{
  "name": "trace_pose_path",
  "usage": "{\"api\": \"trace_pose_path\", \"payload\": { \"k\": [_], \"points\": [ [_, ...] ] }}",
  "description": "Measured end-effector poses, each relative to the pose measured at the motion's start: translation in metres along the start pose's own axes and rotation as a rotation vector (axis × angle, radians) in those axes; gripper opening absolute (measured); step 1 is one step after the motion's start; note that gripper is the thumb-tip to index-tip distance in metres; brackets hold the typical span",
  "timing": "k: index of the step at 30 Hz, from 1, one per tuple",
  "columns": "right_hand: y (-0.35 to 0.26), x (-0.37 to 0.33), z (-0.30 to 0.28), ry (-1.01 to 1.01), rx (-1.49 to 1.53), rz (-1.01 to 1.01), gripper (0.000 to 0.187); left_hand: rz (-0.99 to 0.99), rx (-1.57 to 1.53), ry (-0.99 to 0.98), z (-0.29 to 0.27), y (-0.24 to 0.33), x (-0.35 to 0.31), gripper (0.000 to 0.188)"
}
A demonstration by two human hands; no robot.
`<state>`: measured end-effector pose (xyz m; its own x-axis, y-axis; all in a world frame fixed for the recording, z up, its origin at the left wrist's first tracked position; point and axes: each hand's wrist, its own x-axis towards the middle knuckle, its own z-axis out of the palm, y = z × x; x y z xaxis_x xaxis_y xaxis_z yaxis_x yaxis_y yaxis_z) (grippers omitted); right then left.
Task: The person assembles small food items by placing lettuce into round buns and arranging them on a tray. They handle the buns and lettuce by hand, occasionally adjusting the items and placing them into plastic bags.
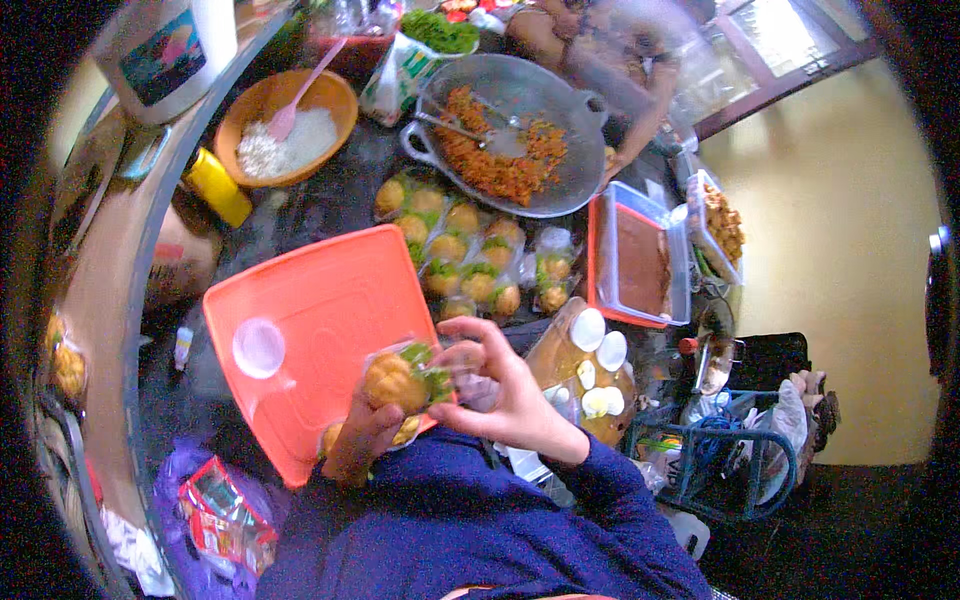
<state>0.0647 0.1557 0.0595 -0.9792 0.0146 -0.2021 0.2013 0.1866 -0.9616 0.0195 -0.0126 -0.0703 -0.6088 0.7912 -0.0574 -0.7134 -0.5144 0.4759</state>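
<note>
My left hand [364,437] is closed around a golden-brown bun [393,382] in a clear plastic bag, held over the near right part of an orange-red lid [320,330]. Green lettuce [428,372] sticks out at the bun's right side. My right hand [512,392] is at that end, thumb below and fingers curled above, around the clear plastic bag [462,380]; its exact grip is hard to make out. More of the buns, partly hidden by my left hand, lie at the lid's near edge. On the lid stands a small clear round cup [258,347].
Beyond the lid are several bagged buns [450,248], a wok of orange filling [500,135] and a wooden bowl [287,125]. Cut eggs [602,402] lie on a board at right, near a plastic container [640,255] and a blue basket [715,465]. Another person's arm [648,120] reaches beside the wok.
</note>
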Motion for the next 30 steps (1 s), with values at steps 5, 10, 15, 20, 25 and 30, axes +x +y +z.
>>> {"api": "trace_pose_path", "payload": {
  "k": [5,10,15,20,25,30],
  "points": [
    [-0.001,0.003,-0.002,0.030,-0.016,-0.034,0.076,0.041,-0.420,0.016,-0.007,0.000,-0.012,0.075],
    [-0.001,0.000,0.003,0.121,-0.205,-0.069,0.077,0.091,0.057,0.112,-0.009,-0.002,-0.007,0.077],
    [-0.009,-0.001,0.005,0.157,-0.285,-0.061,0.073,0.074,0.156,0.122,-0.005,0.002,-0.008,0.087],
    [-0.012,-0.002,0.001,0.025,-0.181,-0.037,0.070,-0.071,0.054,0.160,-0.001,0.004,-0.021,0.096],
    [-0.009,-0.001,0.002,-0.057,0.027,-0.060,0.078,-0.044,-0.013,0.207,0.004,0.003,-0.030,0.097],
    [-0.008,-0.008,0.000,0.122,-0.148,-0.264,0.082,0.014,0.147,0.245,0.002,-0.004,-0.029,0.099]
  ]
}}
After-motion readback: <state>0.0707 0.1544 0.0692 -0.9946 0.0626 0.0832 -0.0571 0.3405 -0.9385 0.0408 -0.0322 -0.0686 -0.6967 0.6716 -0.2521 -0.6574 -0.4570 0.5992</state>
